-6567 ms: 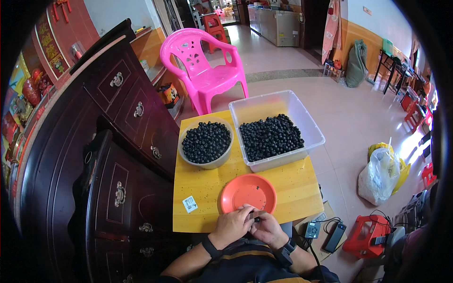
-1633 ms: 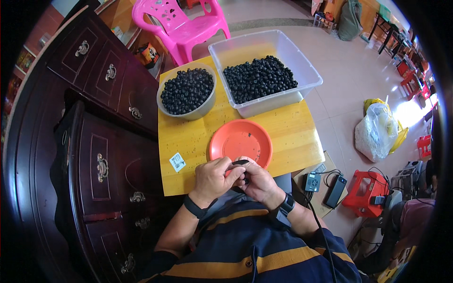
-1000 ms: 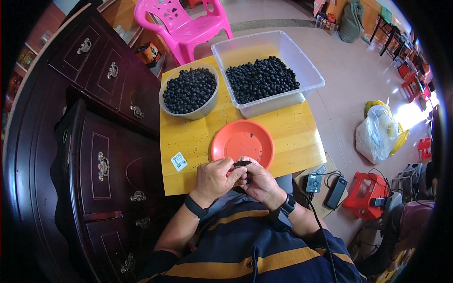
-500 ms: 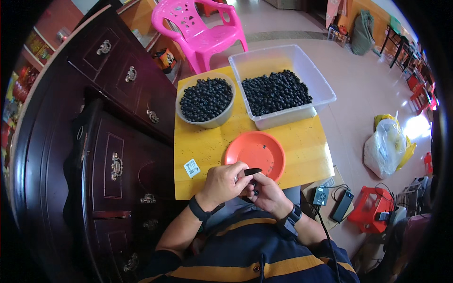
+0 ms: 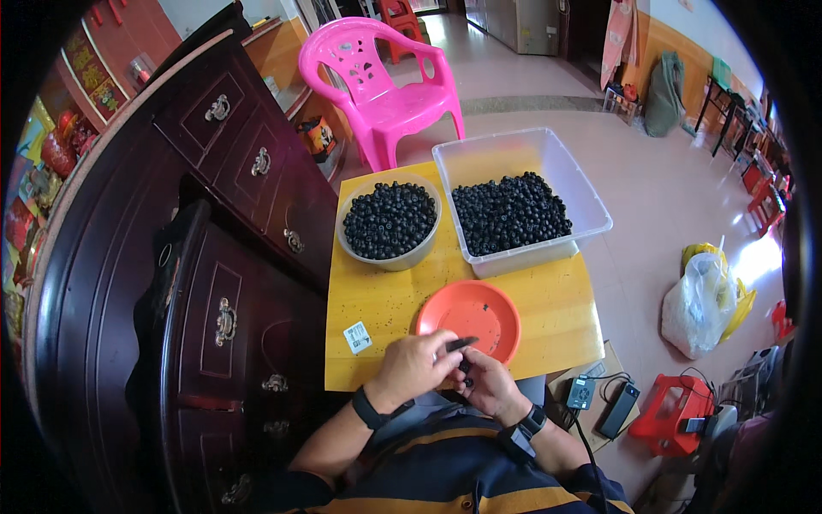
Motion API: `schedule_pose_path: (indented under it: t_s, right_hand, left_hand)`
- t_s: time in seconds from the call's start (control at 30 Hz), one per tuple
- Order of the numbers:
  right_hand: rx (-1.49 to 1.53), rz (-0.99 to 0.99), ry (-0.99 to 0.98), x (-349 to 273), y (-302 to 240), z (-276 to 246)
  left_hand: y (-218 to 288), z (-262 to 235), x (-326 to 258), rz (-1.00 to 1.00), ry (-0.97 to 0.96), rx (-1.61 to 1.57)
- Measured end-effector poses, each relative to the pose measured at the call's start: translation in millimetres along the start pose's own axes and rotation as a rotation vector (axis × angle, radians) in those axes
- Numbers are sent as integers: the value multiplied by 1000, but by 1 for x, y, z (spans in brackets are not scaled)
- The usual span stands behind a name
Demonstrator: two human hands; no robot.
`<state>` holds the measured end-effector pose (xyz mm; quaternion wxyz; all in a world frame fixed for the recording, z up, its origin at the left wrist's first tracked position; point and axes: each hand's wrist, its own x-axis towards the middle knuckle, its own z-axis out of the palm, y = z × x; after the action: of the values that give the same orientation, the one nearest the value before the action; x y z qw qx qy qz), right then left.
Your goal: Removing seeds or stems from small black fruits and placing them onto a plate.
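My left hand (image 5: 414,367) closes on a short dark blade (image 5: 461,343), which points right over the near rim of an orange-red plate (image 5: 428,317). Beside it, touching, my right hand (image 5: 494,385) curls around small black round pieces (image 5: 467,383); a couple show between its fingers. A few dark crumbs lie in the plate. Beyond the plate stand a round translucent tub (image 5: 402,261) heaped with black round pieces (image 5: 390,220) and a rectangular clear plastic bin (image 5: 548,248) partly filled with the same kind.
Everything rests on a small yellow table (image 5: 385,295) with a white label (image 5: 357,337) and dark specks on it. A dark wooden cabinet (image 5: 205,283) borders it at left. A pink chair (image 5: 411,98) stands behind; plastic bags (image 5: 698,308) and a red stool (image 5: 672,415) are at right.
The view has tilted up, so the table and containers sit lower in the picture. Both hands stay together at the plate's near rim, the blade turned slightly.
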<state>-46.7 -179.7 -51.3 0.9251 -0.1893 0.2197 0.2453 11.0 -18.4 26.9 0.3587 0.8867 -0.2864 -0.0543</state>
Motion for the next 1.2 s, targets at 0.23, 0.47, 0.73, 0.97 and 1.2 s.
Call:
schedule_pose_path:
  t_s: [0.23,0.47,0.73,0.97,1.2]
  right_hand:
    - [-251,-81,-122,-14,-8,15]
    - [-256,-9,-242,-22,-17,9]
    - [-191,1,-280,-24,-13,3]
    - [-314,-123,-219,-20,-10,1]
    - [-171,-110,-134,-13,-10,-6]
  left_hand:
    - [-8,11,-8,-126,-148,-302]
    - [-14,16,-8,-196,-313,-865]
    - [-30,32,-13,-158,-260,-837]
    - [-3,25,-11,-146,-154,-717]
    - [1,34,-8,-138,-23,-582]
